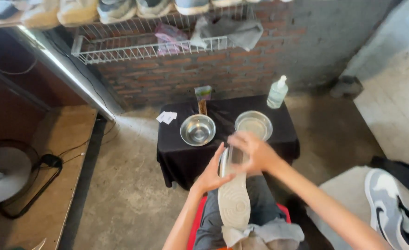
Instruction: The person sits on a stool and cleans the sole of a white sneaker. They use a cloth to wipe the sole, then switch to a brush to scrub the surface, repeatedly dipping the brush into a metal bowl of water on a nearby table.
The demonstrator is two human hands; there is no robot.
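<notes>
I hold the shoe (234, 196) sole-up over my lap. My left hand (211, 176) grips its side, and my right hand (255, 153) is on the toe, blurry, maybe rubbing it. Next, reach for the bowls (198, 130).

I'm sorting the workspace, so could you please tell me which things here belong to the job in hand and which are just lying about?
In use:
- sneaker, sole up, held by left hand and right hand
- two steel bowls
- pump bottle

Lying about:
- grey sneaker
- fan
- wire shelf
</notes>
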